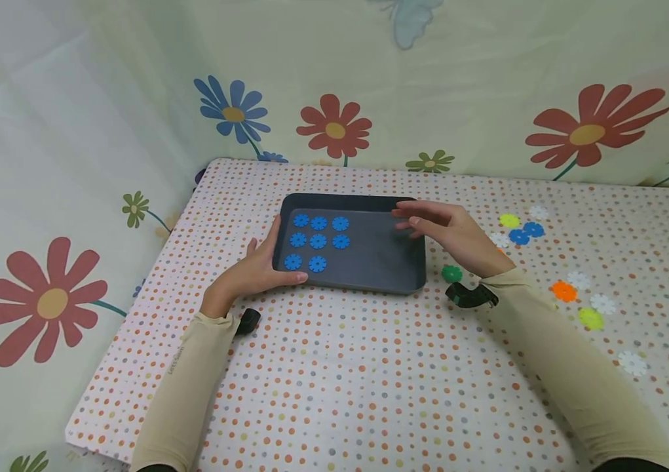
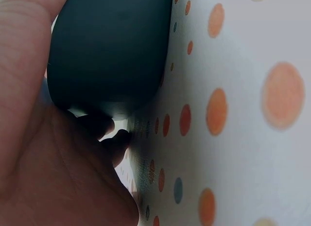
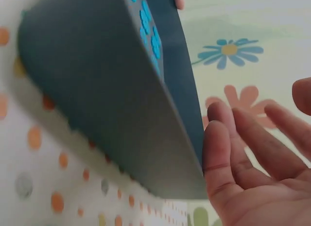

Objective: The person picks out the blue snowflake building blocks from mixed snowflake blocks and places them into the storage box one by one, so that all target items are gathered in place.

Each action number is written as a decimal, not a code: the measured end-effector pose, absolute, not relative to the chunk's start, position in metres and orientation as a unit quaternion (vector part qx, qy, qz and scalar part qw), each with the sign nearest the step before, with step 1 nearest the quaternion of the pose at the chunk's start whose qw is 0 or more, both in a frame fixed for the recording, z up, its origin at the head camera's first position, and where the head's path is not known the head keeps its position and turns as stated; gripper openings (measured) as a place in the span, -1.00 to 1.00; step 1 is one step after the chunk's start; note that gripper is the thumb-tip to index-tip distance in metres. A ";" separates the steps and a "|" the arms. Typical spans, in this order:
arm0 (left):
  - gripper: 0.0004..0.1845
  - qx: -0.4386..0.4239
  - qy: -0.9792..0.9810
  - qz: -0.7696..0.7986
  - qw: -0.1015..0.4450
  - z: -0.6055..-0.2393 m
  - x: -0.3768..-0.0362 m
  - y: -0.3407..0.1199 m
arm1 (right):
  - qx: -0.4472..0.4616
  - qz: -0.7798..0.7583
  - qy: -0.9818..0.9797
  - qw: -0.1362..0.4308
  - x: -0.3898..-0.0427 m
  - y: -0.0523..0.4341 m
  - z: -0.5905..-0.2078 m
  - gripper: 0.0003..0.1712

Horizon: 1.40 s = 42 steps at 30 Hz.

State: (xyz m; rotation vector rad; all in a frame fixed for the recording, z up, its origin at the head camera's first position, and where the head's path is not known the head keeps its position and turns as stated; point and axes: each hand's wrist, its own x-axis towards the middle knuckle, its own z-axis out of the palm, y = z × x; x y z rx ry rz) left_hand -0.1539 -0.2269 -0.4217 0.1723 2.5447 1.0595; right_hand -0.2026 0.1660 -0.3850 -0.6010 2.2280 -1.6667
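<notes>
A dark grey tray (image 1: pixel 381 255) lies on the dotted tablecloth (image 1: pixel 334 373), with several blue flower discs (image 1: pixel 318 241) in rows in its left half. My left hand (image 1: pixel 259 267) holds the tray's near left corner, thumb along the front wall and fingers up the left side. The left wrist view shows that hand (image 2: pixel 43 158) wrapped against the tray's rounded corner (image 2: pixel 112 46). My right hand (image 1: pixel 437 226) hovers over the tray's right side, fingers stretched out and holding nothing. From the right wrist, the tray wall (image 3: pixel 92 75), blue discs (image 3: pixel 148 26) and the spread right hand (image 3: pixel 252 158) are visible.
Loose discs lie right of the tray: green (image 1: pixel 451 273), blue (image 1: pixel 525 232), yellow-green (image 1: pixel 509 220), orange (image 1: pixel 563 290) and white (image 1: pixel 602 303). A floral curtain (image 1: pixel 334 78) hangs behind and to the left. The table's left edge (image 1: pixel 128 314) runs close to my left arm.
</notes>
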 end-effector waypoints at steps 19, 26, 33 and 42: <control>0.48 0.056 0.901 0.385 0.195 -0.421 -0.153 -0.224 | -0.103 -0.516 0.843 0.110 -0.196 0.246 -0.388 -0.36; 0.48 0.054 0.902 0.381 0.195 -0.421 -0.153 -0.225 | -0.076 -0.468 0.875 0.092 -0.197 0.268 -0.392 -0.30; 0.48 0.053 0.902 0.383 0.194 -0.420 -0.154 -0.224 | -0.072 -0.426 0.899 0.074 -0.200 0.291 -0.397 -0.39; 0.47 0.049 0.902 0.381 0.198 -0.420 -0.153 -0.223 | -0.055 -0.336 0.938 0.065 -0.206 0.315 -0.404 -0.45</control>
